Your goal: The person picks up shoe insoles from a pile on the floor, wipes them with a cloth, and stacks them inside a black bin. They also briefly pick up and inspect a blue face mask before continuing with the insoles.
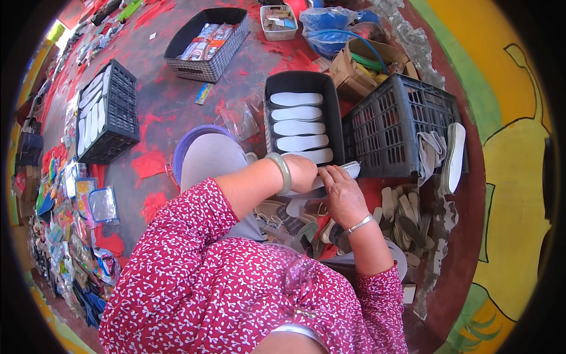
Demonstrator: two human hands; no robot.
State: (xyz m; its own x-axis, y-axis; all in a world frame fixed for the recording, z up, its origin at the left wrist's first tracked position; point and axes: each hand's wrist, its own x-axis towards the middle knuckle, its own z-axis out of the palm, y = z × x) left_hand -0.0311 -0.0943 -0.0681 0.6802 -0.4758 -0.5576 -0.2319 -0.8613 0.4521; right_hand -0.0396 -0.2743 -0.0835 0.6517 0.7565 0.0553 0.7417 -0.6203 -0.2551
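Close in front of my body, both hands meet over a white shoe sole whose end sticks out past my right fingers. My left hand, with a pale green bangle at the wrist, is closed at its near side, the fingertips partly hidden. My right hand, with a silver bracelet, has its fingers bent and pressed against the sole. Just beyond lies a dark fabric bin with several white shoe soles laid crosswise in a row. Many loose soles and shoe parts are heaped below my hands.
A dark plastic crate stands right, a white sole leaning on it. Behind are a cardboard box and a white basket. Farther left are a checked bin, another crate of soles and piled packets.
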